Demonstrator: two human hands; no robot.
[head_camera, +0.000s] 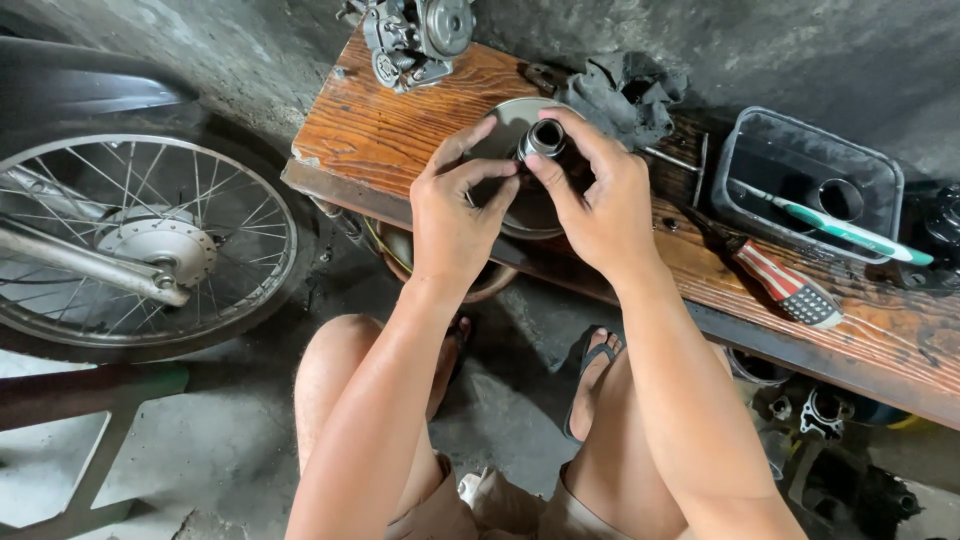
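Though half-hidden by hands (455, 215), metal disc (515, 125).

Two hands (455, 215) (600, 205) at centre; one spoked wheel (140, 245) at nine o'clock. One toothbrush (840, 228), one screwdriver (790, 285) at three o'clock. Perhaps one rag (625, 90) at twelve.

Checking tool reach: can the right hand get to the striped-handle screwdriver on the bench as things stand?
Probably yes. The screwdriver lies in the open on the bench, just right of the right hand, nothing between. But both hands grip the metal disc part; the right must let go first.
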